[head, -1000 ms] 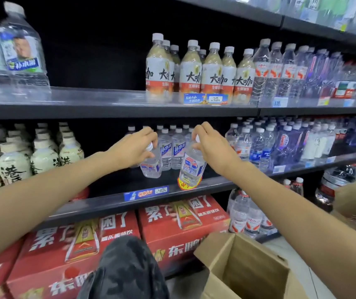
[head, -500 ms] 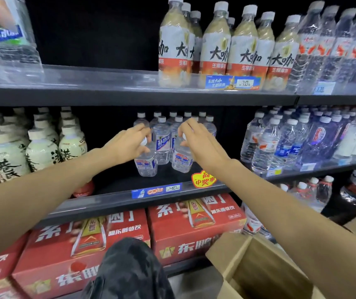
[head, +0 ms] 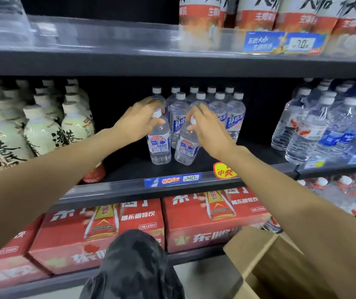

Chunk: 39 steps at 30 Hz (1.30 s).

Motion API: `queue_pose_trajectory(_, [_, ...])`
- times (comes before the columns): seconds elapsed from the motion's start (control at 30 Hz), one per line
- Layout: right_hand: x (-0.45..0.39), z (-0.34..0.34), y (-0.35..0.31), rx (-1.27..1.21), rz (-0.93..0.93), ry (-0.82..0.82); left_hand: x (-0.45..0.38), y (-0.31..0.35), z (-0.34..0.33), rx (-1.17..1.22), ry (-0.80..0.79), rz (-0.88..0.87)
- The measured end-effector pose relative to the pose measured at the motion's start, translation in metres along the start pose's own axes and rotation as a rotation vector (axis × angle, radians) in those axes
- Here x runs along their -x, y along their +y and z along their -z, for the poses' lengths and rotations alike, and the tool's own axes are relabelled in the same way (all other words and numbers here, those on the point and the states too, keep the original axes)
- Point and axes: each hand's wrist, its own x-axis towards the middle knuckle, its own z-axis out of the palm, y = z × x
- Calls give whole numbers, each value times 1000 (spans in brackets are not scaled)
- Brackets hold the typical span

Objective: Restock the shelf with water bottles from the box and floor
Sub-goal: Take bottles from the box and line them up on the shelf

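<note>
On shelf (head: 129,169) | left hand (head: 136,124) grips left bottle (head: 159,143) | right hand (head: 209,128) grips right bottle (head: 185,147)

Bare forearms (head: 43,190), dark camouflage trousers (head: 133,266)

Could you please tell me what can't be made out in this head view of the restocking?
- Box: contents cut off by the bottom edge.
- Left bottle cap: partly covered by the left hand.
- Right bottle cap: mostly hidden by the right hand.
- Top shelf bottles: cut off above, blurred.
</note>
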Motion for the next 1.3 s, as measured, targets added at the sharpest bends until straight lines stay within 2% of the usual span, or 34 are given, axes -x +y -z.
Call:
queue_pose_trajectory(0.2, [-31,-15,3,28,108,26,-8,-11,-22,78,104,118])
queue_pose_trajectory(0.37, [-52,-40,9,-28,-44,26,-20,-17,-38,205,127,179])
queue_pose_trajectory(0.57, [-58,-59,13,-50,-58,80,-16,-31,-48,277,154,172])
queue_pose_trajectory(0.77, [-55,-63,27,-289,-43,44,-30,-40,-55,277,221,213])
queue_pose_trajectory(1.07, [-62,-64,24,-413,-134,49,-54,-51,-57,256,207,239])
queue_pose_trajectory(1.3, [-62,-66,23,-439,-145,50,-67,-52,-56,199,212,345])
